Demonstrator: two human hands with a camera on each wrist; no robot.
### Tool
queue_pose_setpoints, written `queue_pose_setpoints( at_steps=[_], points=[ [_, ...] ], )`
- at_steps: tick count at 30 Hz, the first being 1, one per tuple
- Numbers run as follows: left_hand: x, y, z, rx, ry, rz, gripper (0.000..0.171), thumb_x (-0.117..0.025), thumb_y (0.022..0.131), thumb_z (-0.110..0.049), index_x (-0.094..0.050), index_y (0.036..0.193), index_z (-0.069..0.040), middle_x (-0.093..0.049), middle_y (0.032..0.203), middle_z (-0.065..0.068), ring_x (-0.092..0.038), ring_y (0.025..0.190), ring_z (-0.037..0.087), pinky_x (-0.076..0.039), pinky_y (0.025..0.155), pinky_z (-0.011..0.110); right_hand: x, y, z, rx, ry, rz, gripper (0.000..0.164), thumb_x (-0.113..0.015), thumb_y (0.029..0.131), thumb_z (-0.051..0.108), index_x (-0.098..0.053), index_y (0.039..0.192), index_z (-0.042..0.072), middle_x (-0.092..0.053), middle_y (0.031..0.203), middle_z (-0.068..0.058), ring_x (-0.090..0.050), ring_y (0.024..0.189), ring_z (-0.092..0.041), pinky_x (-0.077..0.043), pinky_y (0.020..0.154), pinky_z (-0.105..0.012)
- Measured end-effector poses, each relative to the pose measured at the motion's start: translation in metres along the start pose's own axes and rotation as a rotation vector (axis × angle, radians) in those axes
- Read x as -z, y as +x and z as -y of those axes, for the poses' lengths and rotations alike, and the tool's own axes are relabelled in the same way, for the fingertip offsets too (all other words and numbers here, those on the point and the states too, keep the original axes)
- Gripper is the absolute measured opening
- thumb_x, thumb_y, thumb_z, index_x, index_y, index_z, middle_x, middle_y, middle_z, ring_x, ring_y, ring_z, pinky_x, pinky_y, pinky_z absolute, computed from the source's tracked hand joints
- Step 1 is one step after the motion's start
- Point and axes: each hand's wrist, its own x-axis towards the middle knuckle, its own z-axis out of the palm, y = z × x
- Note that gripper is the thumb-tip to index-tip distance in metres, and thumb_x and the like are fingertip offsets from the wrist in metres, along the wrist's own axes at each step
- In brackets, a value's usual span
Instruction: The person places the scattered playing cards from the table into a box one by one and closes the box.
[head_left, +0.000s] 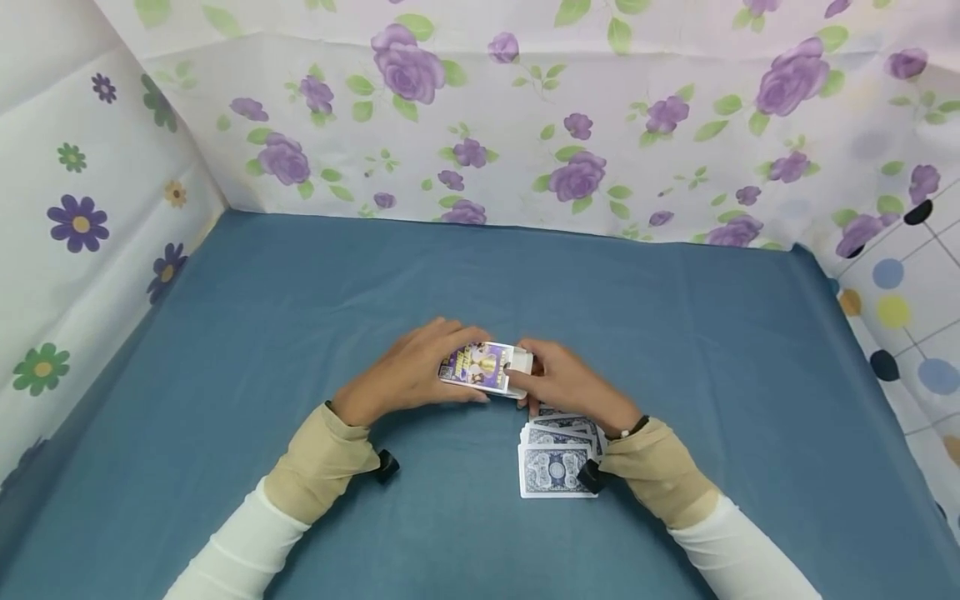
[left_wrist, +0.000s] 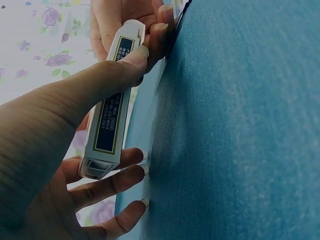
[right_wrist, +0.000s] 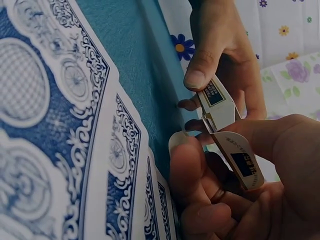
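A small purple-and-white playing card box point(head_left: 478, 367) is held above the table between both hands. My left hand point(head_left: 411, 367) grips its left part, the thumb along one narrow side and the fingers spread on the far side. At the other end, my right hand point(head_left: 567, 385) pinches the box's white end flap point(right_wrist: 241, 156), which stands folded out in the right wrist view. The dark printed narrow side of the box point(left_wrist: 111, 125) faces the left wrist view. What lies inside the box is hidden. Blue-backed playing cards point(head_left: 557, 472) lie overlapping below my right hand.
A blue cloth point(head_left: 315, 283) covers the table. Flowered sheets point(head_left: 510, 125) rise behind it and at the left, and a dotted, lined sheet point(head_left: 922, 333) stands at the right. The spread cards sit close under the right wrist.
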Motion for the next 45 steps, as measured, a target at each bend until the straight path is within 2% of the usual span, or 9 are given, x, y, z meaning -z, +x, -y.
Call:
queue_pose_setpoints(
  at_steps=[10, 15, 19, 24, 29, 34, 37, 41, 45],
  points=[
    [-0.001, -0.002, 0.004, 0.015, -0.013, 0.001, 0.066, -0.075, 0.077, -0.057, -0.058, 0.134, -0.030, -0.056, 0.105, -0.010, -0.045, 0.082, 0.011, -0.042, 0.065, 0.031, 0.002, 0.004, -0.005, 0.004, 0.042, -0.012, 0.020, -0.059, 0.099, 0.022, -0.057, 0.110, 0.005, -0.065, 0.069, -0.011, -0.063, 0.049, -0.028, -0.045, 0.043, -0.031],
    [0.000, 0.000, 0.006, 0.042, -0.052, 0.016, 0.066, -0.075, 0.077, -0.058, -0.057, 0.134, -0.031, -0.055, 0.102, -0.012, -0.046, 0.082, 0.010, -0.043, 0.066, 0.030, 0.014, 0.002, -0.002, 0.029, 0.057, -0.012, 0.034, -0.063, 0.097, 0.025, -0.055, 0.123, 0.007, -0.062, 0.073, -0.016, -0.061, 0.055, -0.032, -0.050, 0.051, -0.037],
    [0.003, 0.001, 0.006, 0.056, -0.085, 0.032, 0.067, -0.075, 0.077, -0.057, -0.057, 0.134, -0.028, -0.056, 0.101, -0.010, -0.049, 0.082, 0.011, -0.045, 0.066, 0.031, 0.032, -0.006, 0.000, 0.036, 0.001, 0.012, 0.040, -0.063, 0.096, 0.029, -0.054, 0.129, 0.007, -0.059, 0.077, -0.020, -0.059, 0.061, -0.036, -0.050, 0.057, -0.040],
    [0.005, 0.000, 0.007, 0.074, -0.088, 0.034, 0.069, -0.074, 0.076, -0.059, -0.056, 0.135, -0.027, -0.056, 0.103, -0.010, -0.050, 0.083, 0.011, -0.045, 0.068, 0.031, 0.057, -0.017, 0.004, 0.020, -0.049, 0.058, 0.034, -0.061, 0.097, 0.033, -0.060, 0.119, 0.007, -0.061, 0.084, -0.023, -0.060, 0.070, -0.042, -0.051, 0.062, -0.045],
    [0.006, -0.002, 0.006, 0.079, -0.091, 0.019, 0.069, -0.075, 0.076, -0.059, -0.056, 0.134, -0.028, -0.056, 0.104, -0.008, -0.051, 0.084, 0.011, -0.045, 0.069, 0.032, 0.070, -0.023, 0.010, 0.034, -0.086, 0.027, 0.033, -0.059, 0.099, 0.032, -0.062, 0.112, 0.002, -0.063, 0.082, -0.020, -0.061, 0.072, -0.041, -0.052, 0.067, -0.047],
    [0.007, -0.004, 0.007, 0.074, -0.080, 0.021, 0.070, -0.075, 0.076, -0.058, -0.055, 0.136, -0.027, -0.056, 0.106, -0.008, -0.050, 0.084, 0.011, -0.045, 0.069, 0.033, 0.070, -0.024, 0.009, -0.009, -0.160, 0.019, 0.027, -0.061, 0.098, 0.027, -0.063, 0.105, 0.001, -0.064, 0.081, -0.016, -0.063, 0.072, -0.037, -0.053, 0.068, -0.046],
    [0.007, -0.005, 0.007, 0.077, -0.081, 0.016, 0.070, -0.076, 0.076, -0.058, -0.056, 0.136, -0.027, -0.057, 0.107, -0.008, -0.051, 0.085, 0.011, -0.045, 0.070, 0.033, 0.070, -0.023, 0.006, -0.025, -0.208, 0.020, 0.025, -0.063, 0.097, 0.028, -0.064, 0.101, 0.003, -0.064, 0.080, -0.015, -0.062, 0.072, -0.034, -0.052, 0.065, -0.040],
    [0.007, -0.003, 0.006, 0.065, -0.072, 0.003, 0.071, -0.075, 0.076, -0.059, -0.056, 0.136, -0.026, -0.058, 0.112, -0.006, -0.052, 0.089, 0.012, -0.045, 0.072, 0.033, 0.069, -0.026, 0.007, -0.015, -0.262, -0.006, 0.020, -0.066, 0.094, 0.030, -0.066, 0.097, 0.010, -0.063, 0.077, -0.008, -0.060, 0.070, -0.027, -0.048, 0.062, -0.033],
    [0.005, -0.002, 0.006, 0.047, -0.057, -0.012, 0.070, -0.075, 0.076, -0.059, -0.057, 0.134, -0.024, -0.060, 0.113, -0.005, -0.052, 0.089, 0.011, -0.045, 0.073, 0.033, 0.058, -0.036, 0.013, 0.013, -0.327, -0.001, 0.015, -0.069, 0.092, 0.032, -0.066, 0.093, 0.016, -0.062, 0.078, 0.001, -0.057, 0.072, -0.017, -0.047, 0.063, -0.031]
  ],
)
